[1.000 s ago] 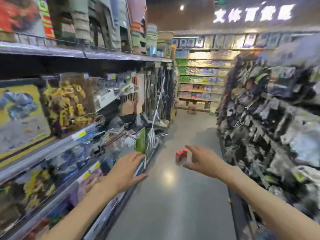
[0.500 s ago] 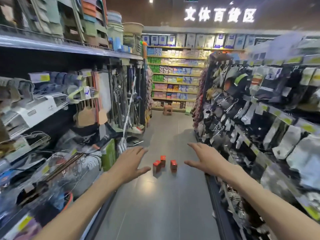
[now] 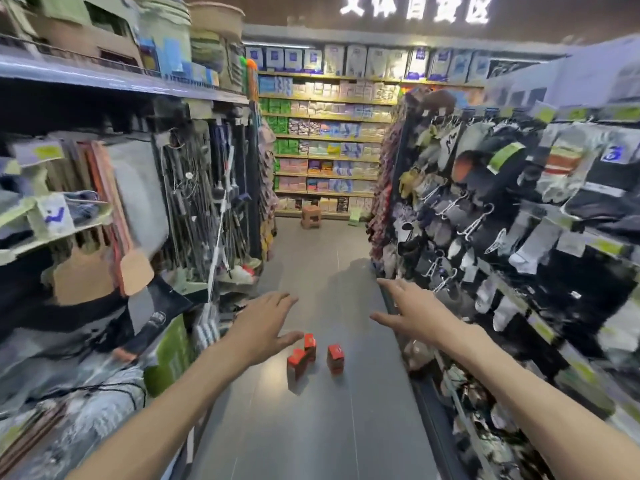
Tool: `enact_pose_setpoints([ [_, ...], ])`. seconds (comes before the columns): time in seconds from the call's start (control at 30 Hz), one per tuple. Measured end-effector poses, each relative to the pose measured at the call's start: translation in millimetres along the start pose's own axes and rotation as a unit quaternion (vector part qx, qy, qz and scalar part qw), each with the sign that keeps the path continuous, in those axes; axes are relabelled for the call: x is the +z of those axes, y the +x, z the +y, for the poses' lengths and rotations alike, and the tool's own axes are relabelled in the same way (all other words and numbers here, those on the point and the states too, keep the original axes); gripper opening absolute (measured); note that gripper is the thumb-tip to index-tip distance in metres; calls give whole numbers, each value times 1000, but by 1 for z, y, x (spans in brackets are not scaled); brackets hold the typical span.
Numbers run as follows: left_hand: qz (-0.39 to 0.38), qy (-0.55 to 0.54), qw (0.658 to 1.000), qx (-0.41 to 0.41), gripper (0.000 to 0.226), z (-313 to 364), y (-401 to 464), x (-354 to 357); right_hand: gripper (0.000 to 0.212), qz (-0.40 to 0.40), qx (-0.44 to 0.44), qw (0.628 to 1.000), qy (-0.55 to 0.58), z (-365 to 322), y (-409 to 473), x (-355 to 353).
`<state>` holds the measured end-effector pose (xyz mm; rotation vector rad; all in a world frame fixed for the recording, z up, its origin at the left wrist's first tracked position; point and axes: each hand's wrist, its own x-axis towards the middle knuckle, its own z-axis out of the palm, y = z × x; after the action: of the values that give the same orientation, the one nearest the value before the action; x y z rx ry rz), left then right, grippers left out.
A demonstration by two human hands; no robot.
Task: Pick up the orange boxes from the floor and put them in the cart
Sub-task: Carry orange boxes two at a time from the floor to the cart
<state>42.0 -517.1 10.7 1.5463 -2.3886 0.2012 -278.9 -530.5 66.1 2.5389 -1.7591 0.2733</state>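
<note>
Three small orange boxes stand on the grey aisle floor ahead of me: one at the front left (image 3: pixel 296 363), one just behind it (image 3: pixel 310 345), and one to the right (image 3: pixel 335 357). My left hand (image 3: pixel 264 327) is stretched forward, fingers straight and spread, its thumb tip overlapping the box group in the picture. My right hand (image 3: pixel 412 311) reaches out to the right of the boxes, fingers also extended. Neither hand holds anything. No cart is in view.
Shelving with mops and brushes (image 3: pixel 207 209) lines the left of the narrow aisle. A rack of hanging socks (image 3: pixel 485 220) lines the right. A brown stool (image 3: pixel 310 216) stands at the far end before a stocked shelf wall (image 3: pixel 329 143).
The view has swung right and moved down the aisle. The orange boxes now appear closer and lower in the picture, all three visible between my outstretched hands.
</note>
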Motion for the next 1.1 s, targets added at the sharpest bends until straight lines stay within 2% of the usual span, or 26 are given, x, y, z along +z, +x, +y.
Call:
enact_pose_setpoints([
  [0.37, -41, -2, 999, -31, 79, -163, 245, 138, 83, -23, 1, 1000, -3, 96, 293, 89],
  [0.63, -52, -28, 997, -51, 76, -269, 367, 227, 82, -64, -2, 998, 10, 128, 475, 165],
  [0.9, -125, -67, 988, -69, 77, -358, 447, 412, 81, -102, 40, 994, 24, 171, 611, 320],
  [1.1, -185, -84, 975, -92, 80, -393, 466, 572, 79, -149, 90, 983, 64, 215, 657, 467],
])
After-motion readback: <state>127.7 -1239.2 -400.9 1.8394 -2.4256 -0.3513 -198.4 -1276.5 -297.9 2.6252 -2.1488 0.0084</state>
